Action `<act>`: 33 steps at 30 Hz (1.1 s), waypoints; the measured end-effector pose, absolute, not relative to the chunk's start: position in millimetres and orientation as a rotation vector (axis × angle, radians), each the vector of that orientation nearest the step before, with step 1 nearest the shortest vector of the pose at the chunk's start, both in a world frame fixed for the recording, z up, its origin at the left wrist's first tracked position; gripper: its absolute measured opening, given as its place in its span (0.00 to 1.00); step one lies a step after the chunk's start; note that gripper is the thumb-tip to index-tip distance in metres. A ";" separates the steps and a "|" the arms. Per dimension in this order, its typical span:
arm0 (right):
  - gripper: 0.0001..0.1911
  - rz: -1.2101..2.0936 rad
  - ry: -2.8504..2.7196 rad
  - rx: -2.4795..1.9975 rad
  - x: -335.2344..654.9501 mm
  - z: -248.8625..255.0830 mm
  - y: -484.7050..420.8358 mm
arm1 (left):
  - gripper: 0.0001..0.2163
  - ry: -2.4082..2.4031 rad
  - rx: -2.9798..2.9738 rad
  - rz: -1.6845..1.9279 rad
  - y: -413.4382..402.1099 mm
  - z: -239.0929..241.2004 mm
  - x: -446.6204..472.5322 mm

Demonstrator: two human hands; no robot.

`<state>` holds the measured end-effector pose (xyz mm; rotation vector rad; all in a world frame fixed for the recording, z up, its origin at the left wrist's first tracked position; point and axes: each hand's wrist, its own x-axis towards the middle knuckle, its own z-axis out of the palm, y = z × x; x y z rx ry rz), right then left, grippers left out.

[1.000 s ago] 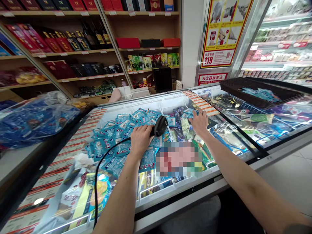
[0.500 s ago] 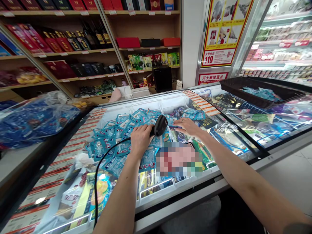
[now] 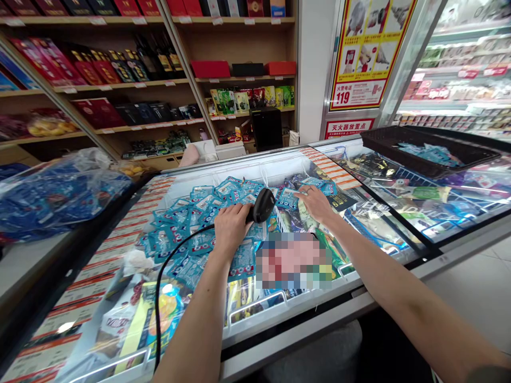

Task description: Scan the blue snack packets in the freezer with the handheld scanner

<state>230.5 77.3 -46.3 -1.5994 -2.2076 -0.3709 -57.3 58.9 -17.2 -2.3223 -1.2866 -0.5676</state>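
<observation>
My left hand (image 3: 230, 227) is closed round the handle of a black barcode scanner (image 3: 262, 205), whose black cable (image 3: 159, 287) trails down toward me. The scanner head hangs over a heap of blue packets (image 3: 187, 223) in the open chest freezer (image 3: 279, 319). My right hand (image 3: 318, 202) lies flat, fingers spread, on mixed green and purple packets (image 3: 297, 215) in the compartment to the right of a white wire divider. It holds nothing that I can see.
The freezer's glass lid (image 3: 399, 207) is slid to the right, and a black crate (image 3: 423, 149) rests on it. A clear bag of blue packets (image 3: 56, 197) sits at left. Wooden shelves of boxes and bottles (image 3: 120, 69) stand behind. A refrigerated display (image 3: 463, 80) is at right.
My right hand pulled back from the lid's edge to the packets by the scanner, then shifted slightly right and spread flat. The left hand and scanner stayed still.
</observation>
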 end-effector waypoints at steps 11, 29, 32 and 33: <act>0.24 -0.244 -2.251 -1.600 221.8 -45.2 74.8 | 0.15 -1.281 -2.321 -0.555 58.3 -17.2 -57.3; 0.29 -0.059 -1.855 -1.787 212.9 -59.6 92.2 | 0.14 -1.267 -2.318 -0.528 59.9 -17.4 -56.7; 0.27 0.122 -1.711 -1.735 220.6 -63.0 94.9 | 0.14 -1.262 -2.321 -0.530 59.9 -17.3 -56.6; 0.26 0.174 -1.670 -1.701 222.9 -63.6 95.6 | 0.14 -1.258 -2.324 -0.532 59.7 -17.2 -56.5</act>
